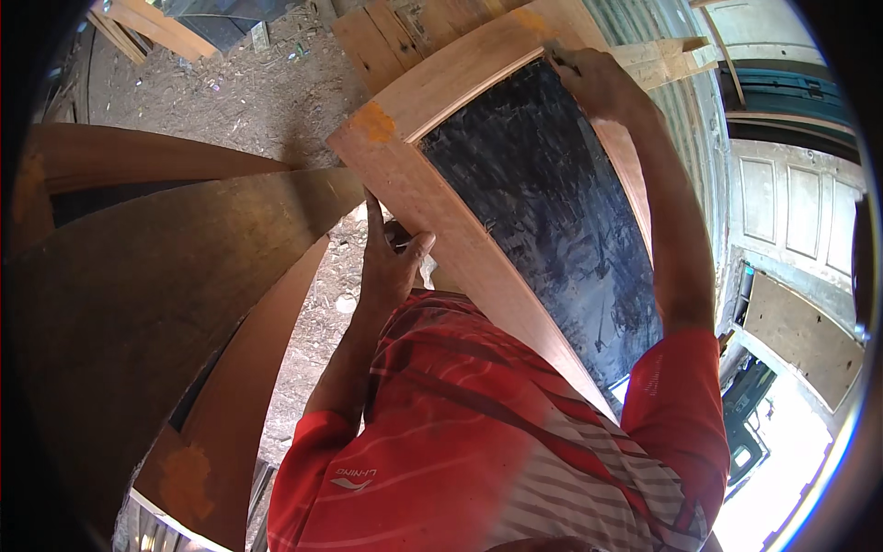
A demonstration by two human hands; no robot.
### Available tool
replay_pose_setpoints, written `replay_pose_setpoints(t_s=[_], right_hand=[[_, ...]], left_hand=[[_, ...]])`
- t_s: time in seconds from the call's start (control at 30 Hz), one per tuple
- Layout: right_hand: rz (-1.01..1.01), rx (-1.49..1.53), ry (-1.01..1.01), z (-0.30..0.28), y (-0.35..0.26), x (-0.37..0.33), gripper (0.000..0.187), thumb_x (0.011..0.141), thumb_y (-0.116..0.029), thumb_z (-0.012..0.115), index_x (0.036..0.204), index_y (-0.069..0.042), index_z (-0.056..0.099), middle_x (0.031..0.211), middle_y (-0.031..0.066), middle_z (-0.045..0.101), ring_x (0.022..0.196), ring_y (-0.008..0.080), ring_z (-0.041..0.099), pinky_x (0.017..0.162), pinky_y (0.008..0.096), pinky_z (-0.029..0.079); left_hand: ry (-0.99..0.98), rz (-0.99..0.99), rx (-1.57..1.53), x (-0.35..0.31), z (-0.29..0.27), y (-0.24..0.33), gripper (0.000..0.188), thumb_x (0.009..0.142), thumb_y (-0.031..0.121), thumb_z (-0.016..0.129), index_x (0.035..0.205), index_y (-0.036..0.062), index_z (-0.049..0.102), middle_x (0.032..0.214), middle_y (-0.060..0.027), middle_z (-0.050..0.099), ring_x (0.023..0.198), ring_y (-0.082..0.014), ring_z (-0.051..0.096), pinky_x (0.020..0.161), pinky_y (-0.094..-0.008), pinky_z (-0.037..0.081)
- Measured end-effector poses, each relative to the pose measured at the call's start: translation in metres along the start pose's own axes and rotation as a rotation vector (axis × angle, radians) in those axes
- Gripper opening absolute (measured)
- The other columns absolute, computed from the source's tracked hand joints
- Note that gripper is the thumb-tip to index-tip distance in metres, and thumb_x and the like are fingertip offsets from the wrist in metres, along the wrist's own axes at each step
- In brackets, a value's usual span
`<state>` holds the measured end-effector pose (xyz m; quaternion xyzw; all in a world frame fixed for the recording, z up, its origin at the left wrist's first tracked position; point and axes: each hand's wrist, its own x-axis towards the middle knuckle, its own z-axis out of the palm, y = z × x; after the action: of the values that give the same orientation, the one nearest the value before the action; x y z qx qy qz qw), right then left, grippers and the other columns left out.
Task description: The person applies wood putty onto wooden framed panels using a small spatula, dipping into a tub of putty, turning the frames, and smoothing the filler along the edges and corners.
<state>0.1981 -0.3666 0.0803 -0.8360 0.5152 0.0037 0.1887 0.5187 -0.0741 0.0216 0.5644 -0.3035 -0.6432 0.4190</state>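
A wooden door panel (469, 230) with a pale reddish frame lies tilted in front of me. Its dark inset (552, 212) is streaked with grey smears. At the panel's left edge is my left hand (391, 262), its thumb and fingers closed around the frame's side; a dark patch inside its curl is unclear. My right arm reaches along the right side to the far corner of the inset. There my right hand (593, 83) presses down with bent fingers at the inner edge of the frame. Whatever small thing it holds is hidden by the fingers. Orange filler (371, 121) marks the near-left corner.
Large curved-looking boards (166, 248) stand close on my left, one touching the panel's corner. Behind the panel lie wooden planks (386, 41). Corrugated sheeting (658, 110) and a pale panelled door (791, 198) are on the right. The ground (230, 97) is littered with shavings.
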Motion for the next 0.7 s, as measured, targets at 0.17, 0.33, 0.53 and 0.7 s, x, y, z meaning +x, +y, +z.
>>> replay_pose_setpoints(t_s=[0.17,0.33,0.53,0.7], right_hand=[[0.083,0.048,0.016,-0.031,-0.052,-0.006,0.035,0.104,-0.024,0.05,0.127,-0.004,0.069,0.106,0.027,0.072,0.099,0.0413,0.071,0.091,0.0495,0.056],[0.283,0.159,-0.229,-0.044,-0.075,-0.02,0.038,0.102,-0.022,0.053,0.133,-0.006,0.068,0.111,0.0279,0.072,0.105,0.0441,0.07,0.098,0.0507,0.053],[-0.13,-0.098,0.176,0.003,-0.021,-0.027,0.043,0.106,-0.022,0.053,0.144,-0.005,0.063,0.09,0.0206,0.071,0.074,0.0278,0.07,0.074,0.0425,0.058],[0.079,0.057,0.09,-0.029,-0.041,0.006,0.044,0.109,-0.024,0.051,0.147,-0.006,0.062,0.08,0.0164,0.068,0.066,0.0198,0.07,0.062,0.0378,0.059]], left_hand=[[0.017,0.01,0.017,-0.003,0.001,0.006,0.104,0.102,0.011,0.068,0.171,0.0067,-0.01,0.117,-0.0161,0.064,0.105,-0.0198,0.062,0.094,-0.0345,0.052],[0.018,0.005,-0.006,-0.003,0.001,0.005,0.104,0.101,0.011,0.068,0.171,0.0067,-0.01,0.119,-0.0168,0.064,0.108,-0.02,0.062,0.094,-0.0333,0.052],[0.005,-0.027,0.018,0.0,0.002,0.011,0.106,0.101,0.013,0.069,0.17,0.0062,-0.011,0.121,-0.0184,0.065,0.109,-0.0205,0.063,0.094,-0.0339,0.052],[0.031,-0.01,0.033,-0.003,-0.001,0.002,0.107,0.101,0.018,0.072,0.17,0.0058,-0.01,0.114,-0.0164,0.066,0.102,-0.0182,0.063,0.091,-0.0335,0.052]])
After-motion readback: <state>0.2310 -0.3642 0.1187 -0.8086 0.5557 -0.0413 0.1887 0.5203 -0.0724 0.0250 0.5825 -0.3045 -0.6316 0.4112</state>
